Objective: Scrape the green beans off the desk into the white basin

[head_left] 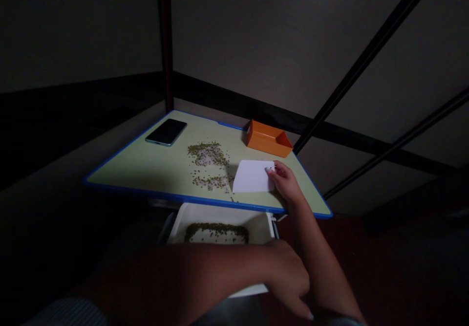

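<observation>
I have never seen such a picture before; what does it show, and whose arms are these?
No robot: these are a person's two bare hands. The one picture comes from a camera on the person's head, looking forward and down. On the blue-edged tabletop lie a smartphone, an open orange box and small green grains. The right hand holds a white card beside the grains. The left arm crosses over a white bin with more grains inside; the left hand is near the right forearm, its grip unclear.
</observation>
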Motion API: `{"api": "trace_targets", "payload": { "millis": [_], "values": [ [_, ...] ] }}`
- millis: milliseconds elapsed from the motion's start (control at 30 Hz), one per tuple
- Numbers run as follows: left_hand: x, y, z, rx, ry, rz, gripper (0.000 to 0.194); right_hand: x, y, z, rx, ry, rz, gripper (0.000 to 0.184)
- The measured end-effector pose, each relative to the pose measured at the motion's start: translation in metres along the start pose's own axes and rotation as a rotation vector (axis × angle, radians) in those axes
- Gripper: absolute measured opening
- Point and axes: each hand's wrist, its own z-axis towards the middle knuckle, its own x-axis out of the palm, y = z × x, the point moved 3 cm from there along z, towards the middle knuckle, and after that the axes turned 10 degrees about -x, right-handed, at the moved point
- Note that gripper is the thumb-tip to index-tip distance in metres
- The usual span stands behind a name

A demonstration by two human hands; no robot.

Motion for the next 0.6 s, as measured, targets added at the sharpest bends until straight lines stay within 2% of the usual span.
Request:
{"api": "trace_targets", "payload": {
  "millis": [200, 433, 600],
  "values": [
    [0.0038, 0.0016, 0.0053, 0.019, -0.063, -0.043, 0.042, -0.0015, -0.0057, 0.0003, 0.021, 0.015, -0.005, 0.033],
    [0.0008, 0.0007, 0.0035, 0.012, -0.003, -0.02, 0.044, 0.002, -0.0022, -0.0015, 0.048, 0.056, 0.0, 0.035],
    [-0.0014, -0.001, 0.0007, 0.013, 0.029, 0.01, 0.043, 0.0009, -0.0016, 0.0001, 0.022, 0.022, -0.009, 0.035]
  ]
}}
